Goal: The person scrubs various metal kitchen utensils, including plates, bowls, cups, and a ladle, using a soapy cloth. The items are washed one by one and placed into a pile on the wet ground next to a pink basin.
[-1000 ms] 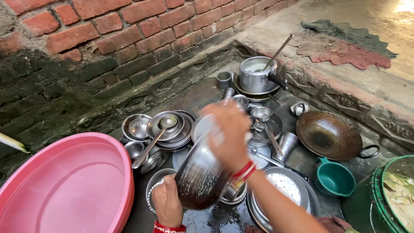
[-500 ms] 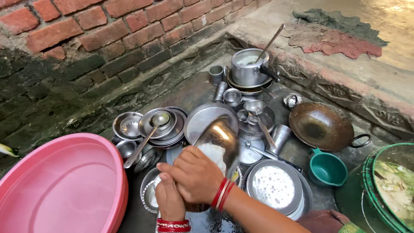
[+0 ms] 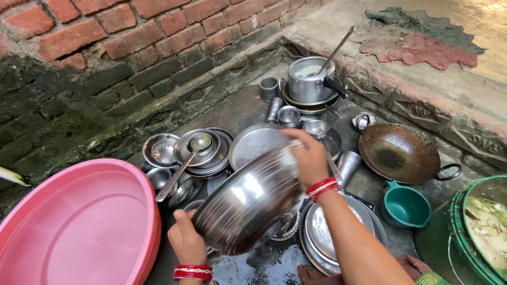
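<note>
Holding a big steel bowl (image 3: 248, 203) tilted in the lower middle of the frame, both hands close on it. The left hand (image 3: 186, 243), low in the frame beside the pink tub (image 3: 79, 221), grips the bowl's lower left rim, thumb up against the outer wall. The right hand (image 3: 309, 158) sits at the bowl's upper right edge, fingers curled over the rim; what its grip presses against the inside, if anything, cannot be told. So the bowl hangs between the two hands, its shiny outside turned to the camera, above the wet floor (image 3: 248, 105) and the piled dishes.

Just right of the bowl, under the right forearm, lies a stack of steel plates (image 3: 330, 232). Above left, a ladle (image 3: 185, 163) rests in nested small bowls. A dark wok (image 3: 398, 153) sits at right, a teal cup (image 3: 405, 206) just below it. A lidless pot (image 3: 309, 79) with a spoon stands at upper middle, below the brick wall (image 3: 132, 37).
</note>
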